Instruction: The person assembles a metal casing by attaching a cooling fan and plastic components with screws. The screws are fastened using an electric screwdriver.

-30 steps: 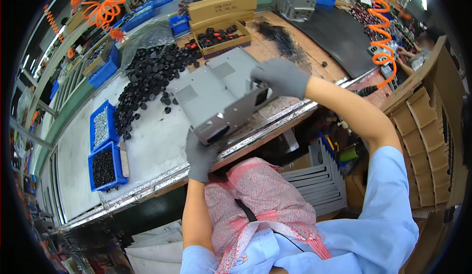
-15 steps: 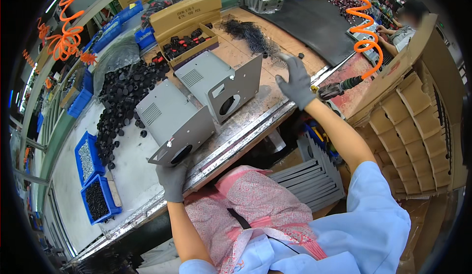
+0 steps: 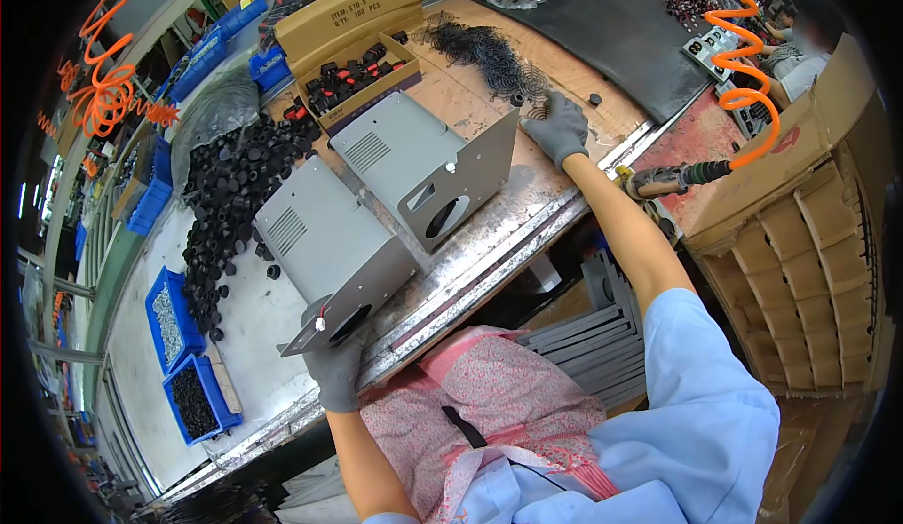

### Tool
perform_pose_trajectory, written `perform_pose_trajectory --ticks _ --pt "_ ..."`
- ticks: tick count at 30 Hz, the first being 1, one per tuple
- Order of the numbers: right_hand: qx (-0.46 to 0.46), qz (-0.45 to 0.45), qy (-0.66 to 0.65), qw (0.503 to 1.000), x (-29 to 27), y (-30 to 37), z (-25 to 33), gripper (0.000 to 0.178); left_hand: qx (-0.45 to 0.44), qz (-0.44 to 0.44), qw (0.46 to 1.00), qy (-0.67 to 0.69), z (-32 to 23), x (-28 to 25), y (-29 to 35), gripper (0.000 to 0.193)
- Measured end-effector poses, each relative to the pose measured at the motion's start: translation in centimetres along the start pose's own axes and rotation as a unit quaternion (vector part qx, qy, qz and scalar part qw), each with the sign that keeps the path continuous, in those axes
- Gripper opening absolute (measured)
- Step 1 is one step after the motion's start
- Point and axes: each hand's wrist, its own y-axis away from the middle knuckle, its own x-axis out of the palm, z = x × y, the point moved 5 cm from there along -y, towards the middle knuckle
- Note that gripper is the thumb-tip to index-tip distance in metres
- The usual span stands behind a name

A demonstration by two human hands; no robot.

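An orange hose [image 3: 743, 61] hangs coiled — near partitioned cardboard [image 3: 792, 270]

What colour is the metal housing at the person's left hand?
Plain grey; that metal housing shows best in the head view, the only one.

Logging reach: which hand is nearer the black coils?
Right: the right hand is at the near end of the black coils; the left hand, farther, holds the left grey housing.

A pink-and-white patterned cloth apron [image 3: 513, 373] carries plain pink trim [image 3: 440, 366] and, across its front, a narrow black strap [image 3: 464, 427]. Beside the apron shows a light-blue, short-sleeved shirt [image 3: 701, 411]. Grey fabric gloves [image 3: 564, 131] cover both hands.
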Motion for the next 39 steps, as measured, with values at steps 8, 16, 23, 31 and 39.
perform_pose_trajectory --ticks 8,16,23,31,39 --pt "-0.179 -0.141 0.046 0.973 0.9 0.0 2.2 0.042 -0.022 -0.001 0.996 0.090 0.9 0.3 -0.1 0.050" --pt "-0.131 -0.063 0.121 0.982 0.9 -0.4 5.8 0.031 -0.050 -0.002 0.995 0.084 1.0 0.3 0.1 0.050" --pt "-0.155 -0.048 0.184 0.969 0.9 -1.6 7.6 0.025 -0.018 0.006 0.998 0.059 0.4 0.0 0.1 0.052" --pt "-0.175 0.053 0.217 0.959 1.0 -3.3 10.1 0.033 -0.020 -0.001 0.999 0.040 0.3 0.1 0.1 0.047" --pt "-0.188 0.119 -0.136 0.966 -1.3 -8.0 11.0 0.057 0.016 -0.001 1.000 0.003 0.8 -0.1 0.0 0.048"
